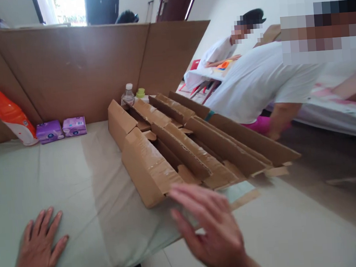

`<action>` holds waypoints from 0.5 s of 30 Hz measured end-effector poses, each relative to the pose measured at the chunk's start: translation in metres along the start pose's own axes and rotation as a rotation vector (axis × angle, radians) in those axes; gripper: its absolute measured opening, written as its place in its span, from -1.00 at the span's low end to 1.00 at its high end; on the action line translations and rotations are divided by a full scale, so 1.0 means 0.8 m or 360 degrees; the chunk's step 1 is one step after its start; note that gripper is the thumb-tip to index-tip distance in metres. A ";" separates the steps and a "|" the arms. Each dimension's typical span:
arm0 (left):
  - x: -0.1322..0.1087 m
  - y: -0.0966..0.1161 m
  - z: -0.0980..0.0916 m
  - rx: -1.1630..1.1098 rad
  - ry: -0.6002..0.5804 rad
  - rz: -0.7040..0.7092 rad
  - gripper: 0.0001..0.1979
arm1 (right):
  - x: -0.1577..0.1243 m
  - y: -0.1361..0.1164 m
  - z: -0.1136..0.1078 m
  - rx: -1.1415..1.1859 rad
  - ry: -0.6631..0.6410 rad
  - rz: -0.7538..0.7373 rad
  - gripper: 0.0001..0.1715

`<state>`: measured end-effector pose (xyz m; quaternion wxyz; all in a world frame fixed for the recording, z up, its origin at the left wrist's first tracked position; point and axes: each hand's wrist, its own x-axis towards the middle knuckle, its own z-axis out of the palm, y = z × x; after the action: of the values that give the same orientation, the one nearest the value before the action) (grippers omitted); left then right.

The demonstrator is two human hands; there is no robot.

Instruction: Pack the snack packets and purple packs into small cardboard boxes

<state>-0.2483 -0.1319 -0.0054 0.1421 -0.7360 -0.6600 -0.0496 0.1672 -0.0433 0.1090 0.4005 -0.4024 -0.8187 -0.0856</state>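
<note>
My left hand (39,249) lies flat on the pale cloth-covered table (73,169), fingers spread, holding nothing. At the near end of a divided cardboard box (137,164), my right hand (210,222) is raised with its thumb apart from the fingers and nothing in its grasp. Its fingertips overlap the box's near edge in view; whether they touch it I cannot tell. The box has several long open compartments and taped dividers. Beyond its far end stand a clear bottle (128,95) and a green-capped container (140,93), both partly hidden.
An orange bottle (10,114) leans in view at the far left, beside two purple tissue packs (50,131). A tall cardboard panel (84,66) stands along the back. On the right, a person in a white shirt (262,74) bends down; another person sits at a farther table.
</note>
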 end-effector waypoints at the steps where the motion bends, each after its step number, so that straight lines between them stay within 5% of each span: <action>1: 0.000 0.000 0.001 -0.0011 0.0017 0.0003 -0.41 | 0.011 0.012 -0.004 -0.0162 0.0022 0.0022 -0.47; 6: 0.040 0.051 -0.024 -0.0224 0.0367 0.0015 -0.43 | 0.035 0.017 0.005 -0.0268 -0.0075 -0.0016 -0.33; 11: 0.143 0.171 -0.092 -0.0943 0.0676 0.0578 -0.43 | 0.044 -0.016 0.007 -0.0123 -0.0122 -0.0144 -0.50; 15: 0.207 0.228 -0.107 -0.1243 0.0788 0.0895 -0.47 | 0.058 -0.002 -0.008 -0.0049 -0.0392 -0.0195 -0.57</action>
<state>-0.0386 -0.0132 0.0931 0.0169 -0.8486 -0.3168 -0.4234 0.1532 -0.0196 0.1470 0.2847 -0.3654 -0.8833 -0.0724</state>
